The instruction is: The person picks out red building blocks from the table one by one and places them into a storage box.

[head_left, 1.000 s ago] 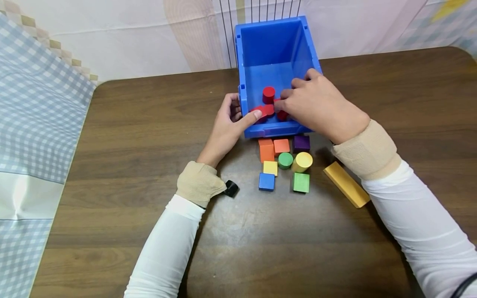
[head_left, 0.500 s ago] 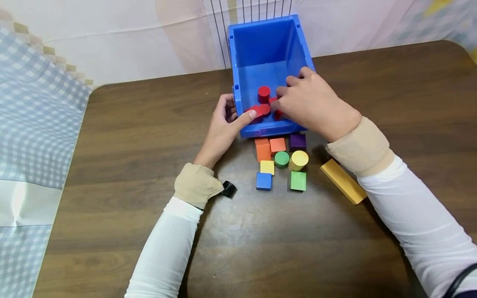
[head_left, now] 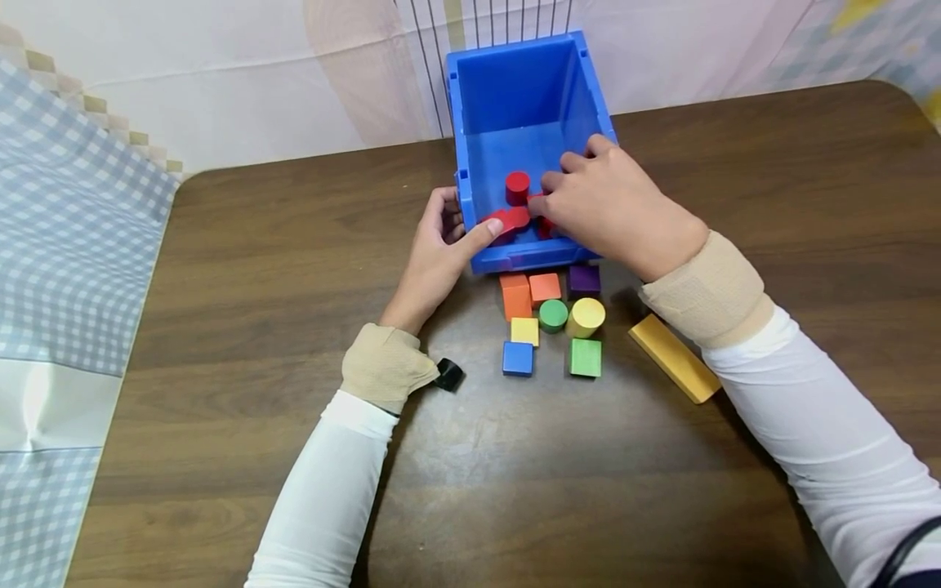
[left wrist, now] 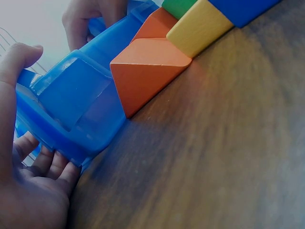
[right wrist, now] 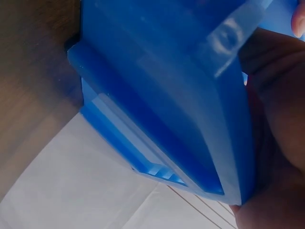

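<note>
A blue plastic bin point(head_left: 498, 260) stands at the table's back edge. My left hand point(head_left: 434, 265) grips its near left corner, thumb over the rim and fingers against the outer side wall, as the left wrist view also shows. My right hand point(head_left: 617, 208) reaches over the right wall into the bin. Its fingers are curled down on a red block point(head_left: 546, 229), which they partly cover; the thumb is hidden. Close by inside lie a red cylinder point(head_left: 518, 188) and further red pieces point(head_left: 517, 217) beside my left thumb.
Before the bin sit orange blocks point(head_left: 517, 297), a purple block point(head_left: 584, 281), a green cylinder point(head_left: 553, 316), a yellow cylinder point(head_left: 586, 318), and yellow, blue point(head_left: 518, 359) and green point(head_left: 585, 358) cubes. A long yellow block point(head_left: 674, 359) lies by the right forearm. Fabric hangs behind the table.
The head view has shifted slightly, so everything appears a little further left. Both hands stay in nearly the same place on and in the bin.
</note>
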